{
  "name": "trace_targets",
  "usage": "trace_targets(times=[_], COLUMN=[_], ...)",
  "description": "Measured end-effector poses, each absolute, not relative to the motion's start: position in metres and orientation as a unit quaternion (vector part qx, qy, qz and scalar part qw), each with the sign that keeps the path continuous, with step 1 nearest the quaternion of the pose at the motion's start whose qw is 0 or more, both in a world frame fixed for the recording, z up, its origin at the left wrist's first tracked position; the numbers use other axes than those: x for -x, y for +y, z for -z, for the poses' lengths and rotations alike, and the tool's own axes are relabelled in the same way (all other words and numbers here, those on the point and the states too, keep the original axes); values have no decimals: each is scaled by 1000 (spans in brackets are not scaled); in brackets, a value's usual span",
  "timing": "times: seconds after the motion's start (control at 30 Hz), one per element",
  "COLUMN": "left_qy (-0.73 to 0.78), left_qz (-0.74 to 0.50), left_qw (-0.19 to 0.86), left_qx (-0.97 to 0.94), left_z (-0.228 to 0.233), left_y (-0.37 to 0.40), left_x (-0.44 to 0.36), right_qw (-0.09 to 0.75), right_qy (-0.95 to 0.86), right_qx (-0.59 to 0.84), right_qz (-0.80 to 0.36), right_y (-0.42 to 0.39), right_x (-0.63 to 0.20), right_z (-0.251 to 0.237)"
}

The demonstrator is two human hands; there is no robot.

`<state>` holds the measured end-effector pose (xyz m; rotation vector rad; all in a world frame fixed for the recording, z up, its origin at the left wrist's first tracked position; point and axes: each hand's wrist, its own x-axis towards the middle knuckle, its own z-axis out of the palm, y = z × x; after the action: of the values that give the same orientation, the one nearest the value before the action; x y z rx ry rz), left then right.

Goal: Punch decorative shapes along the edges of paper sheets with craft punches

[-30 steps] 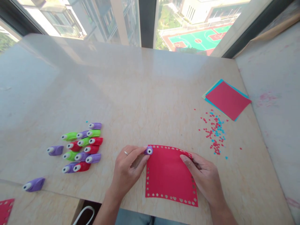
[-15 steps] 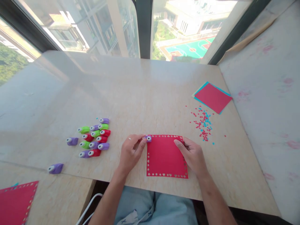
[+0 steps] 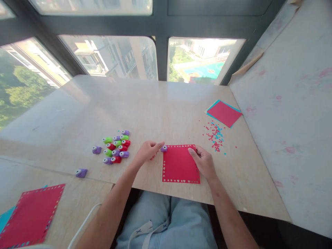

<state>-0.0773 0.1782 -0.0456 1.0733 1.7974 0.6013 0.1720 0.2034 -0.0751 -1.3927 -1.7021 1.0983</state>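
Note:
A red paper square (image 3: 180, 166) with small shapes punched along its edges lies in front of me. At its top left corner sits a small purple craft punch (image 3: 164, 148). My left hand (image 3: 149, 151) is closed at the punch's left side, its thumb reaching over to it and the other fingers curled below. The fingertips' exact hold is partly hidden. My right hand (image 3: 204, 160) pinches the paper's upper right edge, thumb on top and fingers behind.
Several purple, green and red craft punches (image 3: 117, 143) stand grouped at the left, with two purple ones apart. Red and blue paper bits (image 3: 216, 135) lie scattered at the right below stacked coloured sheets (image 3: 224, 113). Another punched red sheet (image 3: 33, 214) lies at lower left.
The view has tilted up, showing more window frame. My left hand has turned, its thumb now stretched out over the punch. My right hand still holds the paper's edge.

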Motion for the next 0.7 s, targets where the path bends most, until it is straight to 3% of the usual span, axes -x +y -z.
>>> trace_targets(times=[0.1, 0.27, 0.7], left_qy=[715, 709, 701], left_qz=[-196, -159, -203], left_qw=[526, 546, 554], left_qx=[-417, -418, -401], left_z=[47, 51, 49], left_y=[191, 200, 198], left_x=[87, 90, 82], right_qw=[335, 340, 343], right_qy=[-661, -670, -680], right_qx=[530, 528, 522], right_qz=[-412, -395, -383], right_y=[204, 204, 203], right_x=[-172, -172, -172], right_z=[75, 75, 75])
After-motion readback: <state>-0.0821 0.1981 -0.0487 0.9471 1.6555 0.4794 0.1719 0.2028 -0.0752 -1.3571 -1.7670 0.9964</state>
